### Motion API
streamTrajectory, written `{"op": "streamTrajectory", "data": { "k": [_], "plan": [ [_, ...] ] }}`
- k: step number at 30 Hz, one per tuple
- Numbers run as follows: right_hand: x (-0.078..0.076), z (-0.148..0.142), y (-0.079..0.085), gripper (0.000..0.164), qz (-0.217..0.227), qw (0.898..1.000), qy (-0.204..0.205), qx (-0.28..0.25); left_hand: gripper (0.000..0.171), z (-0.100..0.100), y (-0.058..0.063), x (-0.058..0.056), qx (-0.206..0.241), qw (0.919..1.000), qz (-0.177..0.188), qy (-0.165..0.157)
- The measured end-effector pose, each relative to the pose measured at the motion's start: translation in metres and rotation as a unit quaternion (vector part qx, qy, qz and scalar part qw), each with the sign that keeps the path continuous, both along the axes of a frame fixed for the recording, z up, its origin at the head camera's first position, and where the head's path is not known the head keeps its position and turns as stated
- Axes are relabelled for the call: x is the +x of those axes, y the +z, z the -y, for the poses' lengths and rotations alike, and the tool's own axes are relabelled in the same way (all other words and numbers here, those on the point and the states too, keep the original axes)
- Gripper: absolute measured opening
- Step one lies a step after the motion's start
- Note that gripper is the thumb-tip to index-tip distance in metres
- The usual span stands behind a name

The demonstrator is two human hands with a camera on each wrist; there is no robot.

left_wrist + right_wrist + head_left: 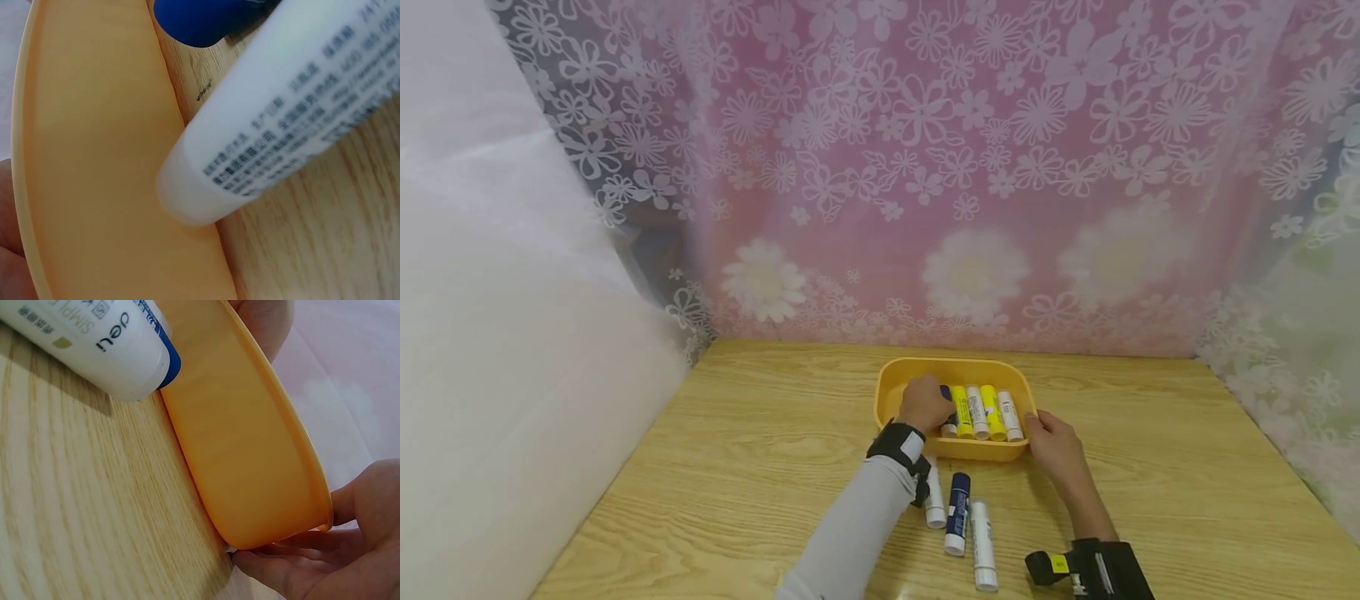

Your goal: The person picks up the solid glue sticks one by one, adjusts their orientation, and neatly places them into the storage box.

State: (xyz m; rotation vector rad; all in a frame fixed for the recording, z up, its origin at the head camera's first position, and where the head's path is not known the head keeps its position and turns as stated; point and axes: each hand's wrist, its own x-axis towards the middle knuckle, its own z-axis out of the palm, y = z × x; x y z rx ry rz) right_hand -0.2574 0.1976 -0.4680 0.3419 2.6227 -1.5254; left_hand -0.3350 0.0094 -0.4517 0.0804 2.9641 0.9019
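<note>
A pink curtain printed with white flowers hangs at twelve o'clock, beyond the wood-grain table. Toward the table's far side sits a yellow-orange tray, upright and flat on its base. A pale grey sleeve reaches up from seven o'clock, ending at a black strap; a bulkier black strap circles the other wrist, at five o'clock.

The right hand grips the tray at four o'clock, thumb on the rim and fingers tucked beneath. The left hand is inside the tray, left of its middle, fingers curled closed and pinching a dark blue glue stick with a white end.

From that stick toward three o'clock, four more stand side by side in the tray: a yellow stick, a white stick, a second yellow stick and a second white stick. At six o'clock from the tray, three lie on the table: a navy stick, a partly hidden white one at ten o'clock from it, and another white one at five o'clock.
</note>
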Motion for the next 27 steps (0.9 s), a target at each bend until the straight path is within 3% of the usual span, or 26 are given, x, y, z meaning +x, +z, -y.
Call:
{"op": "streamTrajectory", "data": {
  "k": [12, 19, 27],
  "plan": [
    [0.0005, 0.0001, 0.0, 0.062, -0.004, 1.0, 0.002, -0.003, 0.024, 0.002, 0.0031, 0.0019, 0.012, 0.9998, 0.012, -0.005],
    [0.0002, -0.0004, -0.0002, 0.062, -0.01, 1.0, 0.004, -0.003, 0.025, 0.0023, 0.0034, -0.0008, 0.019, 0.999, 0.039, -0.013],
    [0.0, -0.0002, -0.0007, 0.063, -0.007, 1.0, 0.002, 0.002, 0.022, 0.0032, 0.0052, -0.0022, 0.013, 0.9981, 0.049, -0.036]
  ]
}}
